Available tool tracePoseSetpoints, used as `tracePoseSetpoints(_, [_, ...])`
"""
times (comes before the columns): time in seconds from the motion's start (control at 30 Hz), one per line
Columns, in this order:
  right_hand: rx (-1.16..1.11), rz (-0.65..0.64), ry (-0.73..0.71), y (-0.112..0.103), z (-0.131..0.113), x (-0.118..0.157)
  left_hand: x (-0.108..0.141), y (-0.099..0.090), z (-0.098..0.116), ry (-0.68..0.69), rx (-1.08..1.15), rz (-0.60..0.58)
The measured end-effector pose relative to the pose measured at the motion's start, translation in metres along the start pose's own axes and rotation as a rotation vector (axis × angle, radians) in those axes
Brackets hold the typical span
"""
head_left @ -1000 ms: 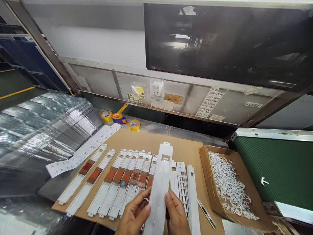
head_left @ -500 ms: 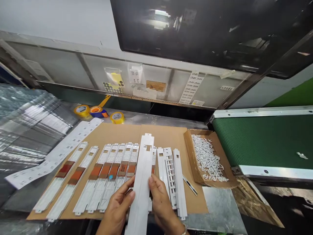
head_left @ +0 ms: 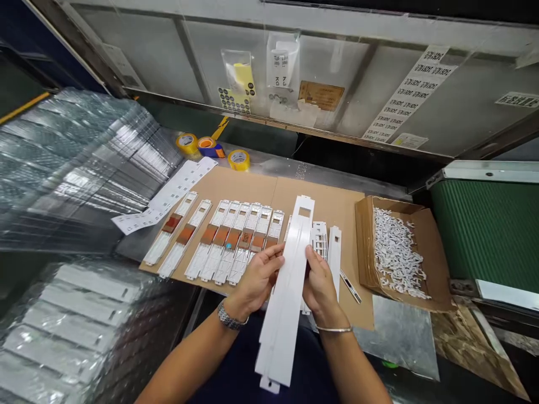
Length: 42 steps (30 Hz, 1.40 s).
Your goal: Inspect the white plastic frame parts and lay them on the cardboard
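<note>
A long white plastic strip [head_left: 288,292] with a square cutout near its top is held upright and tilted in front of me. My left hand [head_left: 259,278] grips its left edge with thumb and fingers; my right hand [head_left: 322,283] grips the right edge. Behind it, several white strips with reddish-brown bands [head_left: 219,238] lie side by side on a cardboard sheet [head_left: 252,185]. More white pieces, one slotted [head_left: 320,235] and one plain [head_left: 334,252], lie to the right, partly hidden by the strip and my right hand.
An open cardboard box [head_left: 365,247] holds small white clips [head_left: 398,252]. A cutter [head_left: 350,286] lies beside it. Tape rolls [head_left: 238,160] and a label sheet [head_left: 168,193] sit at the back left. Plastic-wrapped stacks [head_left: 71,325] stand left, a green conveyor [head_left: 488,230] right.
The view has swung down and left, showing both forearms and another wrapped stack. The strip remains in both hands and its lower end is now visible.
</note>
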State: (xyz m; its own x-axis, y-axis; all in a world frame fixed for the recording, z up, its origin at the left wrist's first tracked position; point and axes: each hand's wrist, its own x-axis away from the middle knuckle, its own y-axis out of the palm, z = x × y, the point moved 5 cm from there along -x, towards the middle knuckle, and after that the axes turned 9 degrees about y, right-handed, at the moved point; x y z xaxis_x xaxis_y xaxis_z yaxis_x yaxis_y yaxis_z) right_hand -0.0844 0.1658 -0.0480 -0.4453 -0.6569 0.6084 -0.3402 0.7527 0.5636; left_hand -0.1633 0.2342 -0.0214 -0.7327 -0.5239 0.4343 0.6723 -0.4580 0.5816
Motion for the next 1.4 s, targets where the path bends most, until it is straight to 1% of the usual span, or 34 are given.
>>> tracePoseSetpoints(0.2, [-0.015, 0.005, 0.008, 0.0, 0.002, -0.001, -0.003, -0.004, 0.0, 0.0, 0.013, 0.014])
tracePoseSetpoints(0.43, [0.046, -0.119, -0.083, 0.014, -0.004, 0.011, 0.007, -0.002, 0.013, 0.068, 0.006, -0.083])
tracePoseSetpoints(0.53, [0.106, -0.163, -0.12, 0.021, -0.006, 0.018, 0.01, -0.005, 0.017, 0.108, 0.022, -0.108])
tracePoseSetpoints(0.67, [0.217, -0.151, -0.194, 0.024, -0.007, 0.024, 0.014, -0.011, 0.02, 0.152, 0.039, -0.139])
tracePoseSetpoints(0.77, [0.289, -0.151, -0.227, 0.026, -0.008, 0.027, 0.019, -0.015, 0.02, 0.165, 0.051, -0.129])
tracePoseSetpoints(0.87, [0.328, -0.161, -0.212, 0.028, -0.007, 0.027, 0.021, -0.018, 0.019, 0.166, 0.075, -0.102])
tracePoseSetpoints(1.03, [0.338, -0.136, -0.215, 0.028, -0.006, 0.023, 0.021, -0.021, 0.018, 0.163, 0.134, -0.076])
tracePoseSetpoints(1.17, [0.298, -0.187, -0.188, 0.027, 0.002, 0.019, 0.021, -0.023, 0.016, 0.131, 0.156, -0.05])
tracePoseSetpoints(1.4, [0.306, -0.179, -0.152, 0.025, 0.01, 0.015, 0.023, -0.027, 0.017, 0.125, 0.197, -0.057])
